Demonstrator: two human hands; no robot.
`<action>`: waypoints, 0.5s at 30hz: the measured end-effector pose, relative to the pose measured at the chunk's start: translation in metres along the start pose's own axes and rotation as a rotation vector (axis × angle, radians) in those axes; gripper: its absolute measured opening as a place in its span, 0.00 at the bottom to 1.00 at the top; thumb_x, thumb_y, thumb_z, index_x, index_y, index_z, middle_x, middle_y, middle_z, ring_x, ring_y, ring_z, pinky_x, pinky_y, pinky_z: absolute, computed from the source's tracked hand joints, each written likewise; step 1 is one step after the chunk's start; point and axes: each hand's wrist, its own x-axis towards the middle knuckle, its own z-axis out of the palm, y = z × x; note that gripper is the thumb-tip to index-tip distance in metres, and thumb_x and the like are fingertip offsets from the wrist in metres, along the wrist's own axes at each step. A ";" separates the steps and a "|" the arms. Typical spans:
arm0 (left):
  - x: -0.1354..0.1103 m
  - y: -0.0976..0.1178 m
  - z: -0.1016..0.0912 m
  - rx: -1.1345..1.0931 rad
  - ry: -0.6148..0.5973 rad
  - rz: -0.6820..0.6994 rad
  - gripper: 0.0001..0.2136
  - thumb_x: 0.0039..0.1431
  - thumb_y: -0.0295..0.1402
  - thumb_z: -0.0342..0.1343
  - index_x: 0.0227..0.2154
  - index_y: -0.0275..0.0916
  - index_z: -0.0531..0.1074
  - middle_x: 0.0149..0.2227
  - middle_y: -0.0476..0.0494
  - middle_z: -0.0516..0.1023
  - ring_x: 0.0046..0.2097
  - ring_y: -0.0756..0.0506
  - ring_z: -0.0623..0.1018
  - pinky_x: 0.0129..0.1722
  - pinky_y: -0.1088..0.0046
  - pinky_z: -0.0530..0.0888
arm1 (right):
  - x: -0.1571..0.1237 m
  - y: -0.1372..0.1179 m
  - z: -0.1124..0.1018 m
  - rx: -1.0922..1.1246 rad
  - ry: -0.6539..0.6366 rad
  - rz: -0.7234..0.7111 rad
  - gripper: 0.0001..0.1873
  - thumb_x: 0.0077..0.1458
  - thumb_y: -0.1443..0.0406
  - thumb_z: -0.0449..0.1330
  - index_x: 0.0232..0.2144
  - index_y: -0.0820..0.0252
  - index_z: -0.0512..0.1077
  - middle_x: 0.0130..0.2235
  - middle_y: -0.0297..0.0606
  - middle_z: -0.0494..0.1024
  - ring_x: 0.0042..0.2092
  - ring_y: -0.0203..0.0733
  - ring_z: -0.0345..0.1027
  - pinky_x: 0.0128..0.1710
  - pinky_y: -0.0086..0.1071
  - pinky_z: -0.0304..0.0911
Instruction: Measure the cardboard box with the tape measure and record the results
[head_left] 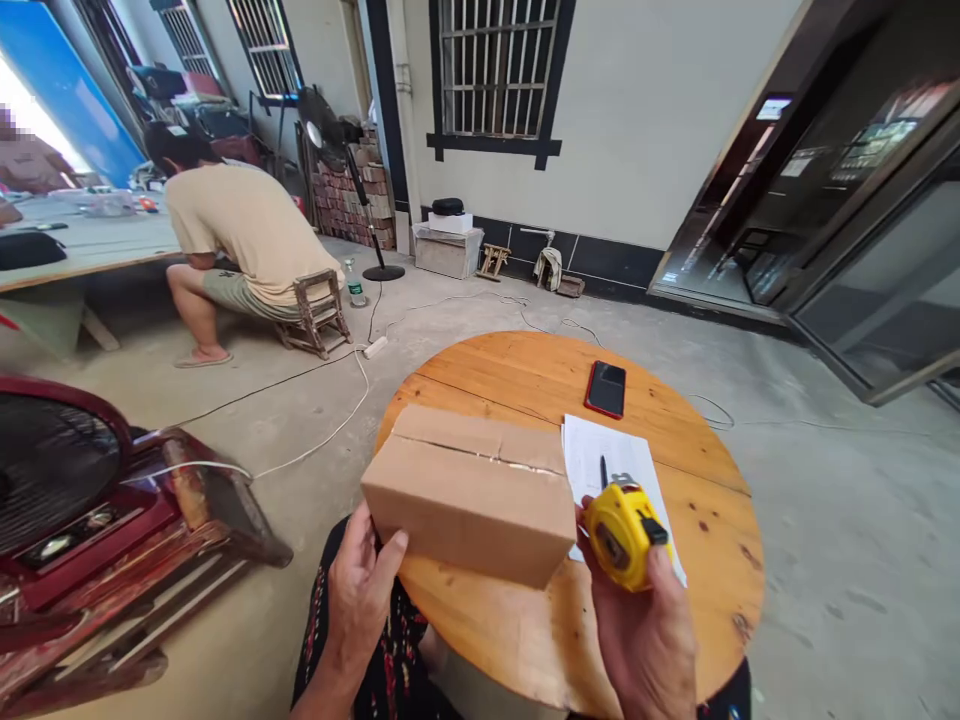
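A brown cardboard box (465,505) is tilted above the near left part of the round wooden table (716,540). My left hand (356,585) grips its lower left corner, thumb on the front face and the other fingers partly hidden behind. In my right hand (641,640) is a yellow tape measure (621,535) with a black button, held just right of the box; no blade is seen pulled out. Under that hand lie white papers (600,440), with a black pen (604,470) on them partly covered by the tape measure.
A phone in a red case (606,388) lies at the table's far side. On the left stands a red fan (67,490) on a wooden chair. Beyond it, a person (247,230) sits bent at another table (90,250). Cables (330,435) cross the floor.
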 end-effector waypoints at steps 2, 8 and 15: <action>-0.004 -0.001 0.004 0.025 -0.019 0.012 0.29 0.59 0.41 0.58 0.61 0.39 0.60 0.57 0.37 0.71 0.59 0.39 0.70 0.60 0.61 0.67 | -0.004 0.008 0.002 0.093 0.029 0.056 0.23 0.58 0.54 0.56 0.53 0.57 0.70 0.49 0.44 0.79 0.47 0.51 0.75 0.51 0.49 0.69; 0.013 0.005 0.026 0.052 -0.045 0.047 0.25 0.60 0.41 0.57 0.58 0.40 0.61 0.57 0.37 0.70 0.60 0.39 0.70 0.60 0.61 0.66 | 0.021 0.016 0.012 0.211 -0.039 0.049 0.25 0.53 0.54 0.62 0.51 0.58 0.71 0.44 0.42 0.80 0.47 0.49 0.74 0.53 0.48 0.65; -0.023 0.014 0.004 0.305 0.151 0.113 0.29 0.55 0.45 0.59 0.59 0.43 0.64 0.55 0.40 0.73 0.57 0.38 0.71 0.61 0.55 0.64 | 0.005 0.010 -0.035 0.021 -0.195 0.047 0.29 0.51 0.50 0.62 0.52 0.57 0.70 0.47 0.43 0.78 0.47 0.50 0.73 0.50 0.43 0.66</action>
